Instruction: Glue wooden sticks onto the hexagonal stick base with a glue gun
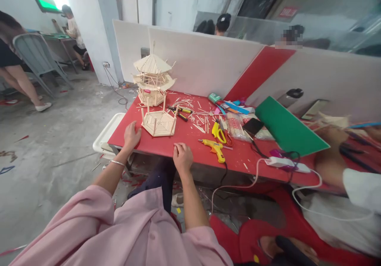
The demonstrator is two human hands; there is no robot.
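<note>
My left hand (132,136) rests on the red table at its front left, thumb and fingers apart, with nothing in it. Just right of it is a hexagonal base of pale wooden sticks (159,124) with short upright posts at its corners. My right hand (182,157) lies at the table's front edge, to the right of and nearer than the base, its fingers curled together and no object showing in them. Behind the base stands a tiered stick pavilion (153,75) with a pointed roof. Yellow-and-black pliers (181,110) lie beside the base.
Loose sticks (201,121) are scattered mid-table. Rightward lie yellow scissors (219,132), a yellow glue gun (214,148), a black phone (253,126), a green board (290,129) and a power strip (285,163) with trailing cables. A co-worker's arm (331,159) is at right; a white partition (193,61) stands behind.
</note>
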